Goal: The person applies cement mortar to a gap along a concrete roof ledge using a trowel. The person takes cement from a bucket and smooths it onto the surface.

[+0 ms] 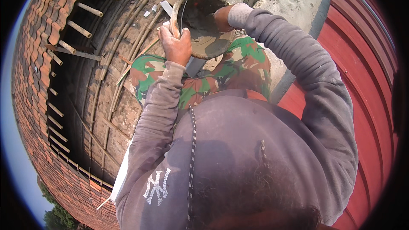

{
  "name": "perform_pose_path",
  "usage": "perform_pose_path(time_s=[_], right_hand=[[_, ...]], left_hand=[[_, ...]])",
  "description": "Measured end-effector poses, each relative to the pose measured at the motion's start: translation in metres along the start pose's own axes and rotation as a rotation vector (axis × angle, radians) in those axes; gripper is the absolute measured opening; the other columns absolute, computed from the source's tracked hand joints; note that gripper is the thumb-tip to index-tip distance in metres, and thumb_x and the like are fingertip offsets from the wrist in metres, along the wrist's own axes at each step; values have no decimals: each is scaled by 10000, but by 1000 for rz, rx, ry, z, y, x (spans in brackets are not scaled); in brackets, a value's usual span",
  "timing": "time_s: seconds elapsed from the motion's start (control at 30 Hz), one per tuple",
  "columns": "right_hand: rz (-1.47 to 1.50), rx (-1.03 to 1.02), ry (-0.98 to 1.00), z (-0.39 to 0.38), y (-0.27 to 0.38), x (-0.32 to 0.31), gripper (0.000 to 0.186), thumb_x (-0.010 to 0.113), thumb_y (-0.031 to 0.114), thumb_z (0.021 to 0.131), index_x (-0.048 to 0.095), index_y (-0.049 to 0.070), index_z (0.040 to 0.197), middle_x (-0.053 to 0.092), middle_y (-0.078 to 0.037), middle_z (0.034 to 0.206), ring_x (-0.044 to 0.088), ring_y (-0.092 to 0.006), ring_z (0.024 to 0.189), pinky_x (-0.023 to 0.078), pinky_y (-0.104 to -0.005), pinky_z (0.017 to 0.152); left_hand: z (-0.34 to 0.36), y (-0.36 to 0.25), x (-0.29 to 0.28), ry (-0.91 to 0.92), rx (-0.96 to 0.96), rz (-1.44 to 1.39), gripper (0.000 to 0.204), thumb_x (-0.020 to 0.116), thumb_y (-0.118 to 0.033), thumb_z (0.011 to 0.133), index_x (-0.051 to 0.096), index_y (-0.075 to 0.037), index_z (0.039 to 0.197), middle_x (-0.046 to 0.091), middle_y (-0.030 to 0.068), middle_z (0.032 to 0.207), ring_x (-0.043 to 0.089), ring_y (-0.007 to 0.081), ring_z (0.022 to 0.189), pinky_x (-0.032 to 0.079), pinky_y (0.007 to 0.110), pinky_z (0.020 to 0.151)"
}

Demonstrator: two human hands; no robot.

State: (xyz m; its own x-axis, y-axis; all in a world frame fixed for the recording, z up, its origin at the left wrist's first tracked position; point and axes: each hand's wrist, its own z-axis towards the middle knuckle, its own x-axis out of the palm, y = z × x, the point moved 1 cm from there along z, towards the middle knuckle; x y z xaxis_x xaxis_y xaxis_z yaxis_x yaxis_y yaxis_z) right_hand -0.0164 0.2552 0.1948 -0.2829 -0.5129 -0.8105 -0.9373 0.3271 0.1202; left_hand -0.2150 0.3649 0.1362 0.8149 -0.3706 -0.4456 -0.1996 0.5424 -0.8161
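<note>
A tilted bucket (pixel 175 18) with a thin wire handle (pixel 184 9) stands between my knees, its mouth facing me. Wet grey mortar (pixel 208 46) lies in it, and its inner wall is smeared with the same stuff. My left hand (pixel 175 45) grips the bucket's left rim, with the thumb up on the edge. On the other side my right hand (pixel 222 18) reaches in over the right rim. Its fingers are hidden within the bucket, so I cannot make out whether they hold anything.
Left of me runs a clay tile roof (pixel 38 85) with bamboo ends (pixel 79 29) sticking out below it. Bamboo poles (pixel 111 55) lie along the brown surface beside my left leg. A rough concrete ledge (pixel 289 6) is at the upper right, beside red ribbed roof sheeting (pixel 362 89).
</note>
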Motion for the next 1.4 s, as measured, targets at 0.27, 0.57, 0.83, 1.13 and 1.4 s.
perform_pose_path(time_s=[0.27,0.57,0.83,1.13,1.4], right_hand=[[1202,-2,16,-26,-16,97,423,614,438,1005,652,41,865,528,-9,607,495,-113,439,436,-306,406],[1369,1,-212,-28,-9,123,382,597,383,1008,648,32,868,566,-19,634,532,-109,463,449,-284,419],[1939,-191,-285,-60,-25,117,366,570,379,1042,675,37,967,558,5,681,515,-74,480,450,-249,430],[2262,269,-1191,-70,-143,200,324,524,247,1037,662,-2,1191,641,-59,881,594,-126,662,508,-280,559],[1208,1480,-1537,110,-182,284,338,693,252,944,663,-23,1138,698,-115,932,651,-182,669,548,-370,626]], left_hand=[[-2,-1,-9,22,-77,57,285,655,-75,847,476,34,1040,494,207,1051,494,373,1030,400,472,971],[4,10,-11,32,-204,-199,282,649,-85,879,519,42,1095,609,151,1044,592,248,925,498,384,846],[32,83,-48,152,-348,26,394,677,-175,942,570,12,1272,681,136,1110,689,281,948,573,404,768],[-4,-7,-34,-58,-695,-396,654,642,-498,1001,515,-10,1418,623,161,1279,680,302,1068,643,482,807],[-14,-10,4,-160,-405,-154,691,600,-509,1031,553,79,1389,655,150,1251,644,217,1033,551,353,864]])
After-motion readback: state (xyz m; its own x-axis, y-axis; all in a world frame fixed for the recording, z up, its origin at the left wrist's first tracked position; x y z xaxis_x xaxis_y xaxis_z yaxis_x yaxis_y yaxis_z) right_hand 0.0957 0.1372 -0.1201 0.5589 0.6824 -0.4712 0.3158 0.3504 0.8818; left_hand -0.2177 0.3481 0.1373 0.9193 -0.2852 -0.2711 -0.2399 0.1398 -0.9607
